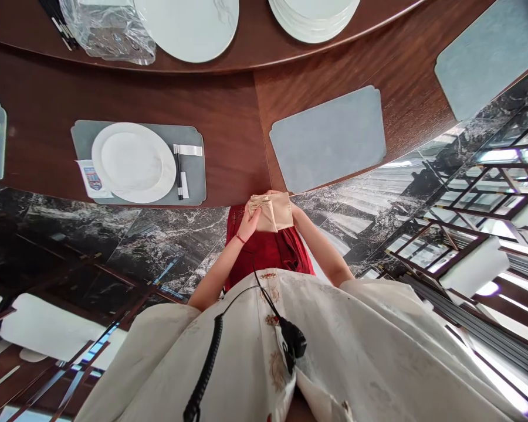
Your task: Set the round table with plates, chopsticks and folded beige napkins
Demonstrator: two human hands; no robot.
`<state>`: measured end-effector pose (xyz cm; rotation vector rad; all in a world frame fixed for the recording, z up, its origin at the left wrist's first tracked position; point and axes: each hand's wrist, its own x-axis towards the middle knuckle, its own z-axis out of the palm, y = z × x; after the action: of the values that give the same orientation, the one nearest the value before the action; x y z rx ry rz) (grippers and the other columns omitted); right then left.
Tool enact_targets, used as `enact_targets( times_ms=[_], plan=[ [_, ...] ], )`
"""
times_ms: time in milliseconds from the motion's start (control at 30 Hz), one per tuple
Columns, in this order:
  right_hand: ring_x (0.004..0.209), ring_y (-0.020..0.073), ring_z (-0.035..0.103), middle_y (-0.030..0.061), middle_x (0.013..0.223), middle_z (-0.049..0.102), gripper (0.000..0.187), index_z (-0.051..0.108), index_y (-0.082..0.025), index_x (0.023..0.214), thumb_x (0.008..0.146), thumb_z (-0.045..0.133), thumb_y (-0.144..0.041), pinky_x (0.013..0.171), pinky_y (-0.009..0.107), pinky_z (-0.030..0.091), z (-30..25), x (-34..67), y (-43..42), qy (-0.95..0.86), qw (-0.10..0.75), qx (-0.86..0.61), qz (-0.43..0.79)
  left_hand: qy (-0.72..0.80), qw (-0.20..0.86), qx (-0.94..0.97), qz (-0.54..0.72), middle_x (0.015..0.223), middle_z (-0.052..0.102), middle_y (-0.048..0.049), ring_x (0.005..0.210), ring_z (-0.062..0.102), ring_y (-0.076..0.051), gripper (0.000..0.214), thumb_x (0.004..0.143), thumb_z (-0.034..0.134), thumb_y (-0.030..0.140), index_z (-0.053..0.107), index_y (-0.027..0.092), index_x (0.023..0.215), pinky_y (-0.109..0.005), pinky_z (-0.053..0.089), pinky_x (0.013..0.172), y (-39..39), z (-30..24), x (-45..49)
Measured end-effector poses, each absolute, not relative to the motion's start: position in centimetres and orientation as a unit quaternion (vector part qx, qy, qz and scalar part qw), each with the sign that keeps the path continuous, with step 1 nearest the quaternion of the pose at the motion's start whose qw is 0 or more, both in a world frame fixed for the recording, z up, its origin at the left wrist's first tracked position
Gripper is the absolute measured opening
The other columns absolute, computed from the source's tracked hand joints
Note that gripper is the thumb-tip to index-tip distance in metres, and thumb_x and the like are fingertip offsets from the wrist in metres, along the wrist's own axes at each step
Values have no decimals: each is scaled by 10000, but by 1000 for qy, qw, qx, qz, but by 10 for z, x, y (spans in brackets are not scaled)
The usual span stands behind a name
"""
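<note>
Cloth napkin (268, 212) of beige satin is the weak point here: its folds look loose, so if the grip relaxes, one layer could slip open or fall onto the red garment (264, 258). It is held in the air just before the near corner of the bare grey placemat (328, 140), by the table edge (259, 202). The left hand (251, 223) is half open, with its fingers pressing on the folded end. The right hand (295, 211) is mostly behind the cloth — it seems to support from under, but how far open, I cannot tell. Beyond that placemat sits a white plate (132, 163) on another mat (83, 140); a careless swing could knock it.
</note>
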<state>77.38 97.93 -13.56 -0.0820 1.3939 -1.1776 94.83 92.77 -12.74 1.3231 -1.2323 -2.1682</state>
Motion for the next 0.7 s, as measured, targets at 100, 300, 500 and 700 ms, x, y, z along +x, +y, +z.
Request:
enact_targets(
  times_ms=[100, 300, 500, 700],
  plan=[
    [819, 178, 655, 69, 920, 723, 218, 661, -136, 971, 870, 671, -330, 750, 334, 551, -139, 761, 950, 476, 706, -39, -524, -418, 143, 465, -767, 1317, 640, -94, 1294, 565, -264, 415, 855, 708, 449, 670, 202, 1186, -420, 394, 1161, 901, -150, 942],
    [696, 147, 592, 18, 704, 639, 392, 660, -136, 855, 774, 746, -510, 678, 281, 509, -180, 754, 921, 636, 594, -91, -483, -506, 188, 523, -660, 1160, 699, -127, 1136, 655, -262, 369, 888, 654, 467, 683, 172, 1107, -418, 496, 1038, 839, -192, 929],
    [662, 123, 510, -14, 698, 603, 222, 600, -172, 799, 739, 726, -345, 694, 241, 448, -195, 782, 928, 810, 408, -200, -371, -766, 40, 511, -388, 1155, 686, -225, 1217, 597, -375, 508, 893, 627, 474, 587, 117, 1252, -484, 461, 1017, 800, -184, 942],
    [728, 164, 565, 15, 810, 643, 217, 616, -180, 981, 812, 633, -316, 744, 268, 458, -190, 801, 931, 841, 365, -224, -330, -945, -73, -30, -316, 1182, 702, -73, 1204, 589, -218, 321, 985, 414, 233, 705, 264, 1117, -480, 349, 1147, 758, -172, 920]
  ],
)
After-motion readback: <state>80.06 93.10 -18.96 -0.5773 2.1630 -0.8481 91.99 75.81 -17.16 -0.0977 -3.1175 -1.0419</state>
